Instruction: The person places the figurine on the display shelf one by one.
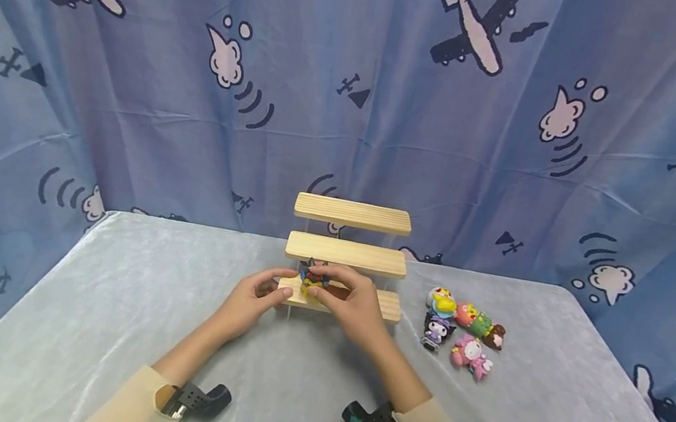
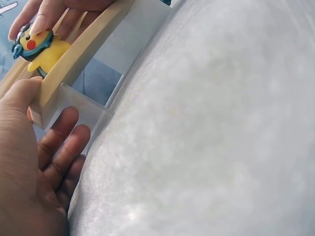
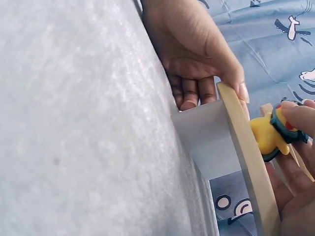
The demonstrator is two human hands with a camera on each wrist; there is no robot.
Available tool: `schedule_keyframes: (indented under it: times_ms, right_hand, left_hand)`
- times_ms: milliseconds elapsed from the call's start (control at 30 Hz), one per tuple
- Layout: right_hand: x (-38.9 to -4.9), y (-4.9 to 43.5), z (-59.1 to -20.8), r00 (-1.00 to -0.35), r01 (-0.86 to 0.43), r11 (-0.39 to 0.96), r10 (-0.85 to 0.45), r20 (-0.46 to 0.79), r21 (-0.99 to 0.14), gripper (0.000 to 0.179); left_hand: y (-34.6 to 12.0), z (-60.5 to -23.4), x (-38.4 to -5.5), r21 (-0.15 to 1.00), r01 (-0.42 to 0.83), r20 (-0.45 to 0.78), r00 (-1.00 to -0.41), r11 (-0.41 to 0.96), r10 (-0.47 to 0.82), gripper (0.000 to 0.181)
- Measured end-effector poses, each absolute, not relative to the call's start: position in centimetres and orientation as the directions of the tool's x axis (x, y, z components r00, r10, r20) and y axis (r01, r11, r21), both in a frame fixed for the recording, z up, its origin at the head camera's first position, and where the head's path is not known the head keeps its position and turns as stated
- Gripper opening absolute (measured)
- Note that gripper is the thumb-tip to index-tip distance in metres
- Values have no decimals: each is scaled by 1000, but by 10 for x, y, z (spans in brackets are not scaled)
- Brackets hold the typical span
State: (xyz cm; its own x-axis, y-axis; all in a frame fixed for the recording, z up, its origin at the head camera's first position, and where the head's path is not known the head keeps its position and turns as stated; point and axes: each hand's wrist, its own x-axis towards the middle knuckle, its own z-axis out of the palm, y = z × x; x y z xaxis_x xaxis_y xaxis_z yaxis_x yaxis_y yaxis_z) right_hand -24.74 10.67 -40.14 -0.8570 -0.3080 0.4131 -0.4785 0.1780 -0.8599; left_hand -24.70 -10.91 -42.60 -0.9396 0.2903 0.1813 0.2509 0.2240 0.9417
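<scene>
Reaching in from the near side in cream sleeves [image 1: 138, 404], with wrist cameras [image 1: 204, 402] strapped on, over a pale grey desk [image 1: 132, 296]. Finding loose toys [image 1: 479, 325] off to the right there, lying in a cluster well apart from the stand [image 1: 347, 253], not touched by either hand.

Resting the left hand [image 1: 246, 303] at the left end of the bottom board [image 1: 389, 308], thumb against the wood, other fingers spread and loosely bent beside and below; seemingly steadying rather than clamping. Pinching the toy [image 2: 50, 55], yellow with a dark blue-green hood, between thumb and fingers of the right hand [image 1: 358, 312]. Holding it roughly upright at the left part of that same board; cannot tell whether fully resting on the wood or hanging just above.

Apparently busy with placing and squaring up the toy on the lowest tier. Next, probably calls for settling its base flat, back from the front edge, then parting the right fingers gently, without tipping it or jogging the stand.

Stepping up behind to a middle board [image 1: 332, 248], then a top board [image 1: 353, 213]. Ending, farthest off, at a blue curtain [image 1: 390, 131] printed with planes.
</scene>
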Motion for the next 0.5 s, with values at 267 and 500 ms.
schedule_keyframes:
  times_ms: [267,500]
  right_hand:
    - [-246,105,-396,-851,-492,235,-331,407,-838,28]
    - [-247,109,-394,-843,-502,245,-355,405,-830,29]
  left_hand:
    - [-110,-423,-244,940,253,184,-940,227,288,37]
    - [-109,-430,-250,935,254,178,-939,246,293,38]
